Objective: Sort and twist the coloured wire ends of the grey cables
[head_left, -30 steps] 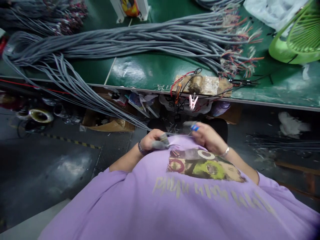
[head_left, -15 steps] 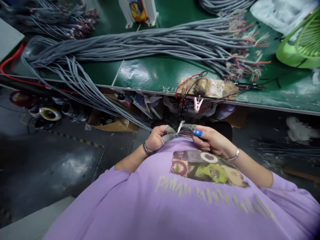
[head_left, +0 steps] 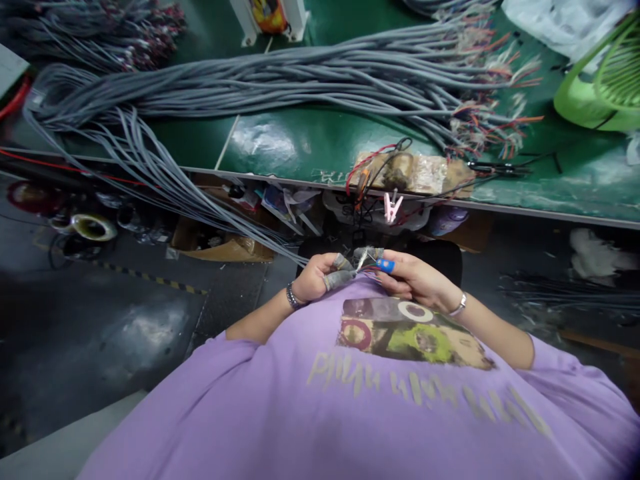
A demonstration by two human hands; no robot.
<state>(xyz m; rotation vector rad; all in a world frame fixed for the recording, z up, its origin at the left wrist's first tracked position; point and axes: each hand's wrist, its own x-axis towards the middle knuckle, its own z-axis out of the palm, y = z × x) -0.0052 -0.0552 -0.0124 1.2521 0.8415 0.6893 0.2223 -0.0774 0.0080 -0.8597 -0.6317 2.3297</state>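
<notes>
My left hand (head_left: 320, 276) is closed around the end of a grey cable (head_left: 280, 251), its thumb and forefinger wrapped in grey tape. From its grip stick out a white frayed strand (head_left: 363, 259) and several thin coloured wires (head_left: 369, 269). My right hand (head_left: 419, 279) pinches at these wires close beside the left fingertips. A blue band (head_left: 385, 265) sits on one right finger, and grey tape covers another fingertip. Exactly which wires the right fingers hold is too small to make out. Both hands are just in front of my purple shirt.
A long bundle of grey cables (head_left: 240, 87) with stripped ends lies on the green bench (head_left: 270, 143). Near the bench edge are a cardboard piece (head_left: 463, 179) and a pink clip (head_left: 393, 207). A green fan (head_left: 595, 100) stands at right; a cardboard box (head_left: 220, 250) is below.
My right hand has moved slightly left, closer to my left fingertips and the white strand. My left hand keeps its hold on the cable. The whole view has shifted a little.
</notes>
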